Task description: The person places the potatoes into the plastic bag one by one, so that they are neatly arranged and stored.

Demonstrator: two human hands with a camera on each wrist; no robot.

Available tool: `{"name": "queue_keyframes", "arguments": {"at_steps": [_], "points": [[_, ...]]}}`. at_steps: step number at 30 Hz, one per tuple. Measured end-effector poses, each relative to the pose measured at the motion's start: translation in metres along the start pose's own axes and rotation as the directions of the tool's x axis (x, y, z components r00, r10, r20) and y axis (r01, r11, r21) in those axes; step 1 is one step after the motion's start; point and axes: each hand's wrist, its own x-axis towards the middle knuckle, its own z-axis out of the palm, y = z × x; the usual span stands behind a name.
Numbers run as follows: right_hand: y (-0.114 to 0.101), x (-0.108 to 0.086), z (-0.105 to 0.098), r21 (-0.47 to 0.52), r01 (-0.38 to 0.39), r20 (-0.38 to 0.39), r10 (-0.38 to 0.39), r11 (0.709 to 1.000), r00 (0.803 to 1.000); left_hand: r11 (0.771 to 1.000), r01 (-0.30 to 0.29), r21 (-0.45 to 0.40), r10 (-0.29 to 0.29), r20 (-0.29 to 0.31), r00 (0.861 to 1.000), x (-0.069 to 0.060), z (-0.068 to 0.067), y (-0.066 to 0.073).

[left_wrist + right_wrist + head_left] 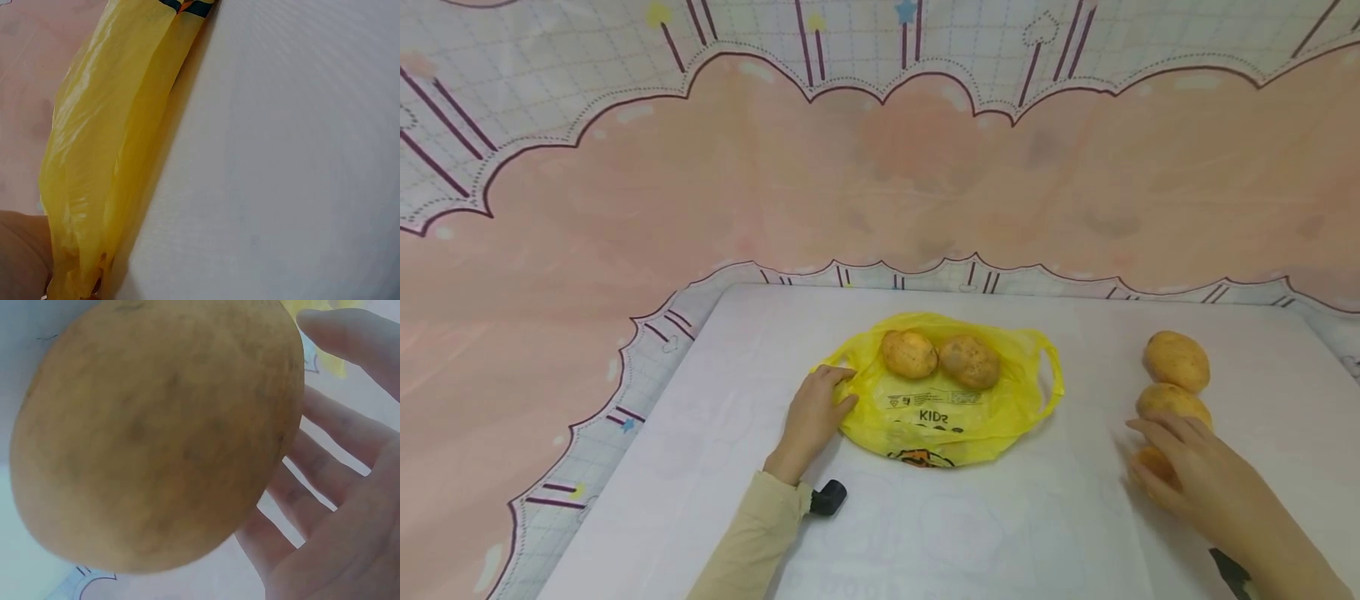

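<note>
A yellow plastic bag [936, 417] lies spread on the table, with dark print on its front. Two potatoes, a left one [909, 353] and a right one [970, 361], rest on it. My left hand [812, 412] holds the bag's left edge between fingers and thumb; the left wrist view shows the yellow plastic [94, 162] bunched at the bottom. On the right, my right hand [1195, 471] is at the nearest potato [156, 437] of a row, partly covering it. Its fingers [337, 419] are spread and fairly straight beside that potato. Whether they touch it, I cannot tell.
Beyond my right hand sit a middle potato [1172, 402] and a far potato [1177, 360]. A white sheet covers the table [962, 533]. Behind it hangs a patterned pink cloth [887, 183]. The bag's right handle loop [1054, 375] points toward the row of potatoes.
</note>
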Motion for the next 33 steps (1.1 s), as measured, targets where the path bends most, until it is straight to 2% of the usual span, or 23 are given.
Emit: {"name": "queue_keyframes", "arguments": {"at_steps": [4, 10, 17, 27, 33], "points": [[0.0003, -0.0044, 0.0, -0.002, -0.001, -0.007, 0.001, 1.0, 1.0, 1.0, -0.001, -0.001, 0.001, -0.001, 1.0, -0.0007, -0.0003, 0.0014], [0.0019, -0.0058, -0.0006, -0.017, -0.04, 0.051, 0.041, 0.999, 0.998, 1.0, 0.002, 0.004, -0.002, 0.0, 1.0, -0.0007, -0.001, 0.0018], [0.0022, -0.0077, 0.0006, -0.02, -0.041, 0.036, 0.042, 0.999, 0.998, 1.0, 0.001, -0.001, -0.001, -0.003, 1.0, -0.0007, 0.0, 0.001], [0.004, -0.0076, -0.0023, -0.023, -0.13, 0.148, 0.132, 0.991, 0.98, 1.0, 0.004, -0.003, -0.004, 0.0, 1.0, -0.0013, -0.0009, 0.0016], [0.004, -0.0101, -0.0024, -0.013, -0.139, 0.129, 0.14, 0.99, 0.982, 1.0, 0.007, 0.0, -0.007, 0.002, 1.0, -0.0007, -0.0001, 0.0015]]}}
